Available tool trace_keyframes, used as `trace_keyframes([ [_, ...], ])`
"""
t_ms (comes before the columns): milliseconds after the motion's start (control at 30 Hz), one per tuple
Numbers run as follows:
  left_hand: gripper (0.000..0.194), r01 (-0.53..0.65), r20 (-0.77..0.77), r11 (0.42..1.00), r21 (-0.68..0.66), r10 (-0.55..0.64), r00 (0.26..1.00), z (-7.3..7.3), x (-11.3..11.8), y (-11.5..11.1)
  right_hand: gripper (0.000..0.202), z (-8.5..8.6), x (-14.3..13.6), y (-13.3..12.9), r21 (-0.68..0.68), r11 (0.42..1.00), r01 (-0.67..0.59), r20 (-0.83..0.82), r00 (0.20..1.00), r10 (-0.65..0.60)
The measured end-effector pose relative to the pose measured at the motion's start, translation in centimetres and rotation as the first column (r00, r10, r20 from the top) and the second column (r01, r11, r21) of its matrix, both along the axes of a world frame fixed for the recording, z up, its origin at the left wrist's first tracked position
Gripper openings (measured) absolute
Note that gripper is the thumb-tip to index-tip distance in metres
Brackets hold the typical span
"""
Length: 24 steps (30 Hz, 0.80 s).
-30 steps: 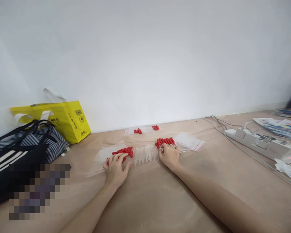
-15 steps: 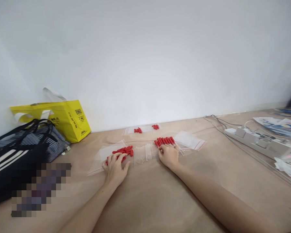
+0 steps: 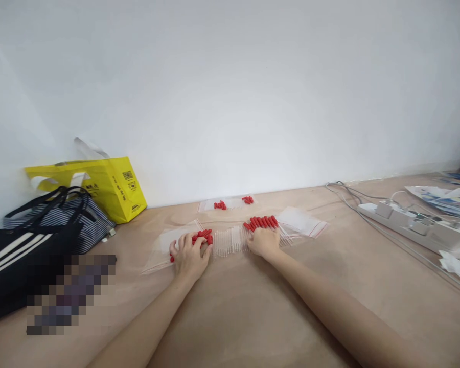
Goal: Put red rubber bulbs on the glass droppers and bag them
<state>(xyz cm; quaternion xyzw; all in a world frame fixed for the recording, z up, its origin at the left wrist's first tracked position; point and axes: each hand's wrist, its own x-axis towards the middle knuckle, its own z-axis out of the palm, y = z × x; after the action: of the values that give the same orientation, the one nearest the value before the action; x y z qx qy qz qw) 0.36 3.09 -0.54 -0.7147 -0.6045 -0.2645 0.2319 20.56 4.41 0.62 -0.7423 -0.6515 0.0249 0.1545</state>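
Note:
My left hand (image 3: 190,259) rests over a loose pile of red caps (image 3: 202,236). Its fingers are bent and spread, touching the pile, and no single cap shows in its grasp. A row of slim clear tubes (image 3: 225,242) lies side by side between my two hands. At the right end of that row my right hand (image 3: 265,243) is closed, its fingertips hidden behind the hand. Just beyond it several red-capped tubes (image 3: 263,221) lie in a slanting row.
Clear zip bags lie flat at left (image 3: 155,257) and right (image 3: 304,223). Another bag (image 3: 235,203) with red pieces is near the wall. On the left stand a yellow bag (image 3: 128,191) and a black bag (image 3: 26,255); on the right, a power strip (image 3: 410,225) with cables.
My left hand has shifted right and lies further over the red caps, covering more of them. My right hand has turned slightly and stays at the tubes. The view has moved a little.

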Motion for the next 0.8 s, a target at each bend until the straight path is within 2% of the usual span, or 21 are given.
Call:
trace_keyframes([
  [133, 0.024, -0.061, 0.002, 0.998, 0.004, 0.061, 0.998, 0.2, 0.9, 0.7, 0.023, 0.2, -0.1, 0.4, -0.027, 1.0, 0.002, -0.023, 1.0, -0.003],
  [300, 0.026, -0.066, 0.017, 0.998, -0.001, 0.066, 0.998, 0.1, 1.1, 1.3, 0.025, 0.6, 0.6, 0.3, -0.049, 0.999, -0.017, -0.042, 0.999, 0.015],
  [500, 0.02, -0.078, 0.092, 0.995, 0.063, 0.072, 0.993, 0.4, 0.7, 0.9, 0.033, 1.1, 2.9, -1.5, -0.031, 0.991, -0.129, -0.069, 0.99, 0.126],
  [600, 0.017, 0.03, 0.08, 0.994, 0.102, -0.038, 0.996, 0.7, 0.6, -0.8, 0.022, 0.5, 4.3, -3.2, 0.07, 0.961, -0.268, -0.062, 0.96, 0.273],
  [700, 0.013, 0.258, 0.039, 0.964, 0.069, -0.261, 0.964, 0.8, 0.9, -3.2, 0.016, -0.5, 5.5, -5.0, 0.214, 0.85, -0.481, 0.016, 0.872, 0.489],
  [767, 0.012, 0.41, -0.01, 0.912, -0.023, -0.41, 0.912, 0.9, 1.2, -4.7, 0.015, -1.1, 6.1, -5.9, 0.24, 0.782, -0.575, 0.059, 0.813, 0.58],
  [800, 0.011, 0.45, -0.023, 0.891, -0.057, -0.451, 0.892, 0.9, 1.4, -5.3, 0.015, -1.4, 6.2, -6.2, 0.236, 0.762, -0.603, 0.064, 0.792, 0.607],
])
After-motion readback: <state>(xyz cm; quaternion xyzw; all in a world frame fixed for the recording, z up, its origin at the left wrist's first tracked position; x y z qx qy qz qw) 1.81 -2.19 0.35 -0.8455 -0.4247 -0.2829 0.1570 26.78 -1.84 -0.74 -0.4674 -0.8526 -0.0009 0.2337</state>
